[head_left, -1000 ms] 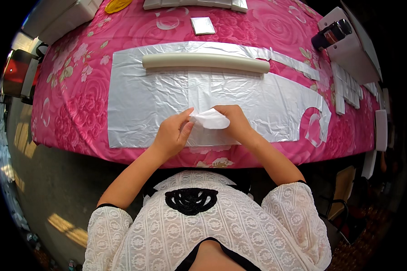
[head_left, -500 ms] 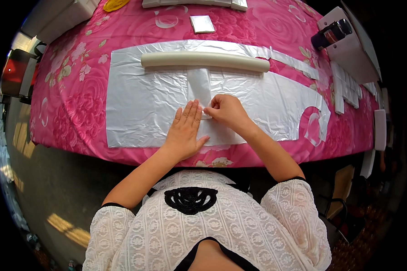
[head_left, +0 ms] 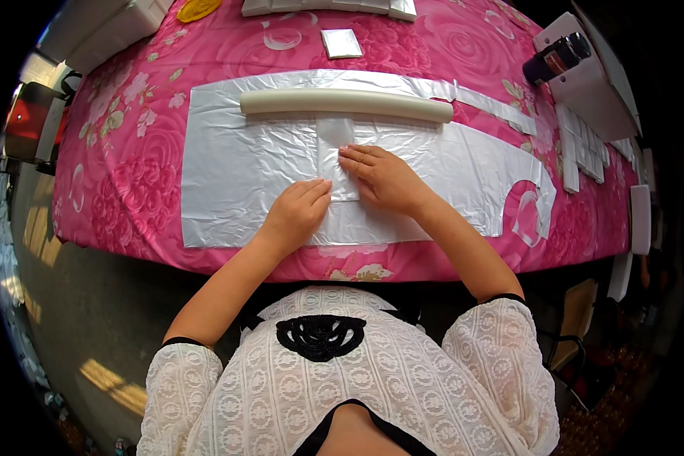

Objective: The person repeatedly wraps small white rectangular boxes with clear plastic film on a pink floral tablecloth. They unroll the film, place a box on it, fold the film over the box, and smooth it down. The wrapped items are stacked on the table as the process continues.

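Nearer than the cream roll, the plastic strip seems folded, smoothing perhaps unfinished, right hand flattened with fingers together, left hand bent, grip unclear.

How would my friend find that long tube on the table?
On the pink flowery tablecloth lies a big silvery sheet. Across its far part, beyond the left hand and right hand, rests the tube. Unlike the flat, shiny sheet beneath it, it's thick, round and cream-coloured.
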Available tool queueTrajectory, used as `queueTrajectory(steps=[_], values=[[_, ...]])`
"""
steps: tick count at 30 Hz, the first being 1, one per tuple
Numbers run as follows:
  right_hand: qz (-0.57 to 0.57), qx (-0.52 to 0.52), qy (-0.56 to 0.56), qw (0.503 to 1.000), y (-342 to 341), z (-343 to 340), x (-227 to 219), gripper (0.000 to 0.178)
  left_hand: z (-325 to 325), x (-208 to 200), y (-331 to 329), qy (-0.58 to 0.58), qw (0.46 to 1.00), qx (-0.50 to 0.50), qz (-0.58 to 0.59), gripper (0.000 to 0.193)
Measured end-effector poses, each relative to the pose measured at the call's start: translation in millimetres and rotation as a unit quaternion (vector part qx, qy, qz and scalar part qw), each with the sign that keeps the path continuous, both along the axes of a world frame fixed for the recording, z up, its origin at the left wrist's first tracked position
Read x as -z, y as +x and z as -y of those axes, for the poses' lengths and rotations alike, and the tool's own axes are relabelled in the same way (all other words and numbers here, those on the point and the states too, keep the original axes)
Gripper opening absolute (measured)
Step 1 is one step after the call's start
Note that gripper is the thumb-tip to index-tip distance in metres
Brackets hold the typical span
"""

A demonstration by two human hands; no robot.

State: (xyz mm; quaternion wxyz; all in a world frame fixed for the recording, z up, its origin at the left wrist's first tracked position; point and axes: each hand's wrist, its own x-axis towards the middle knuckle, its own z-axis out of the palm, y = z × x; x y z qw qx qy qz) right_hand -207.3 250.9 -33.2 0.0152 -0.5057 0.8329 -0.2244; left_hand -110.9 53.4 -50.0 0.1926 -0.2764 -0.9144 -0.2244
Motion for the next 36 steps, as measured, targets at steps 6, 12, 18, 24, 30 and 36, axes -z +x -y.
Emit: queueTrajectory(steps=[6,12,18,24,30,36], values=[[0.043,0.019,-0.067,0.997,3,2,4,0.035,-2,-11,3,0.084,0.987,-0.008,0.136,0.019],[0.012,-0.016,-0.138,0.990,38,-5,8,0.023,2,-25,22,0.114,0.987,0.070,0.085,0.038],[0.285,0.198,-0.104,0.932,41,3,-11,0.012,-7,-15,19,0.213,0.932,-0.133,0.261,0.036],[0.399,0.302,-0.014,0.865,16,16,-17,0.023,-8,-17,-18,0.278,0.871,-0.226,0.338,0.059],[0.412,0.328,-0.012,0.850,12,20,-14,0.020,-5,-22,-18,0.202,0.919,-0.202,0.271,0.064],[0.401,0.322,-0.024,0.857,12,19,-12,0.020,-27,-8,-18,0.009,0.992,-0.071,0.103,0.077]])
